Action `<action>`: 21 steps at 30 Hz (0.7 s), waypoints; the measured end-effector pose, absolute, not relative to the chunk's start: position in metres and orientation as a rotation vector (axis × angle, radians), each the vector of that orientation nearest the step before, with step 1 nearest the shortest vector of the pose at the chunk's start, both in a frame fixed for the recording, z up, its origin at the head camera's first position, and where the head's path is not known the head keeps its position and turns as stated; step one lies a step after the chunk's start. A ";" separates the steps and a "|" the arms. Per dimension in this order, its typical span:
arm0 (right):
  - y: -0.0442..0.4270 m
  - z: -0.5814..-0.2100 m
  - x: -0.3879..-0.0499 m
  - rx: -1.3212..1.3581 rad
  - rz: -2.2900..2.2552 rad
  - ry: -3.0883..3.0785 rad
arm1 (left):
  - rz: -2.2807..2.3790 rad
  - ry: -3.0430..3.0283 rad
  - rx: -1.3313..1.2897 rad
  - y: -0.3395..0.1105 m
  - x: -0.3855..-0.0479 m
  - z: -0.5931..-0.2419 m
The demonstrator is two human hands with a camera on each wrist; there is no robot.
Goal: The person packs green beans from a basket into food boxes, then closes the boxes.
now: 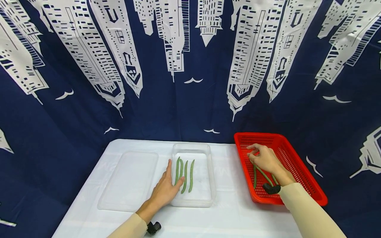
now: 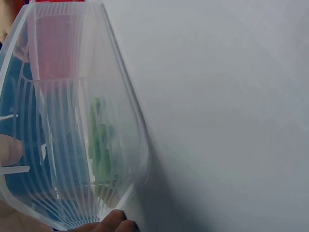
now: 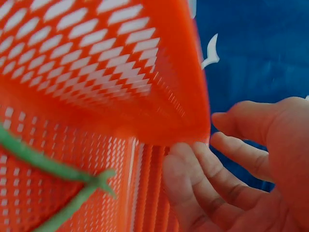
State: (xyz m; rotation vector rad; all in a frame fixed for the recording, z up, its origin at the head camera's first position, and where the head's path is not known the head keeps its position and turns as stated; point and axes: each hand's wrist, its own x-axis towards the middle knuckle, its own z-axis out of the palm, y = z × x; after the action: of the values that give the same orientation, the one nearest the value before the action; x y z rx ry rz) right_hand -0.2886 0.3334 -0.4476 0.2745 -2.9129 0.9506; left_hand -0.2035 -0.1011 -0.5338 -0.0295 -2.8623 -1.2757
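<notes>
- We see the left hand (image 1: 164,189) gripping the near-left wall of a clear container (image 1: 200,180), thumb over the rim on the inner side, fingers along the outside.
- Just right of that hand, four green beans (image 1: 191,175) lie side by side inside the container; we cannot tell whether the thumb touches any of them.
- We see the right hand (image 1: 265,161) over a red basket (image 1: 300,167), its fingers loosely bent and thumb apart from them, with nothing visible between them.
- In the right wrist view, its fingertips are beside the basket's wall; we cannot tell if they touch it.
- Below the right hand, more beans (image 1: 264,176) lie in the basket, two of them crossing.
- Left of the left hand, we see a flat translucent panel (image 1: 131,178) on the white table (image 1: 229,185).
- Beyond both hands, we see a dark blue cloth (image 1: 190,112) printed with white, upside-down buildings.
- We see a black device (image 1: 271,188) at the right wrist and pale sleeves (image 1: 308,210) on both arms.
</notes>
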 end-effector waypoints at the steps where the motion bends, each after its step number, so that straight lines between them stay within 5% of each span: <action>1: 0.338 -0.449 -0.289 0.269 0.943 -2.935 | -1.278 -2.863 -0.029 -0.101 -0.204 -0.534; 21: 0.381 -0.486 -0.297 0.416 0.907 -3.244 | -1.216 -2.862 -0.099 -0.100 -0.203 -0.538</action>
State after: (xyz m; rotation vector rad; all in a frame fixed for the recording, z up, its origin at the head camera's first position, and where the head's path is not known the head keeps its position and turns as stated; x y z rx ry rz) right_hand -0.2971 0.3808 -0.4864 0.4164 -3.2438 0.9070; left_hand -0.2034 -0.0998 -0.5380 -0.0986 -2.8618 -1.2156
